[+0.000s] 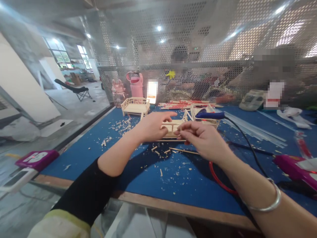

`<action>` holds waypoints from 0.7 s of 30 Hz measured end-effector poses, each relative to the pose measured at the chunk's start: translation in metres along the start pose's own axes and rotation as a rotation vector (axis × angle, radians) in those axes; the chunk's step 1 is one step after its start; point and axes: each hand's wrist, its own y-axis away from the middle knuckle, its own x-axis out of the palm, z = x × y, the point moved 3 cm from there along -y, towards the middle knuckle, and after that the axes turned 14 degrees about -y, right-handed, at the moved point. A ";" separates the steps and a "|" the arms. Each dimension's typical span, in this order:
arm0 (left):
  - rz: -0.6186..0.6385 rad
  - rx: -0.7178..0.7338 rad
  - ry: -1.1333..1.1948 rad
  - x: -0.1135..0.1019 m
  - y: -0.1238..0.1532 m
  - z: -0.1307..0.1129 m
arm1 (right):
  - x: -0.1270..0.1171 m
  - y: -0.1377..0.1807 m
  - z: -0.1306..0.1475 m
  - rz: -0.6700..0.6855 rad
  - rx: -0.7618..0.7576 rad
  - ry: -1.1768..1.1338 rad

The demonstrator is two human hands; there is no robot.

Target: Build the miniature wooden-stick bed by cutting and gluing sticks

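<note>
A small model built of pale wooden sticks (170,127) stands on the blue tabletop, partly hidden behind both hands. My left hand (155,126) is at its left side, index finger stretched out and thumb apart from it. With thumb and fingertips pressed together, my right hand (200,137) is in front of the model's right part; whatever is in that pinch is too small to make out. Just beyond the right hand lies a blue glue gun (210,114) with a black cord. One thin wooden stick (184,151) rests on the table below the hands.
A finished-looking miniature wooden bench (135,107) stands back left, near a pink bottle (136,87). Red-and-pale sticks (183,105) lie at the back, clear glue sticks (257,130) to the right. Wood scraps litter the table. A perforated metal screen (148,59) rises behind, people beyond it.
</note>
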 end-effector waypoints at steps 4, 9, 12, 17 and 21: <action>-0.123 -0.114 0.069 -0.002 0.001 0.002 | 0.004 0.005 -0.013 -0.078 0.082 0.205; 0.045 -0.056 0.124 0.005 -0.005 -0.004 | -0.001 0.000 -0.021 -0.269 0.090 0.366; 0.212 -0.021 0.166 0.001 -0.017 -0.007 | -0.001 -0.003 -0.026 -0.326 0.065 0.333; 0.360 0.022 0.148 -0.011 -0.038 -0.009 | -0.001 -0.007 -0.029 -0.356 0.082 0.289; 0.371 0.026 0.174 -0.008 -0.043 -0.006 | -0.001 -0.007 -0.031 -0.354 0.114 0.304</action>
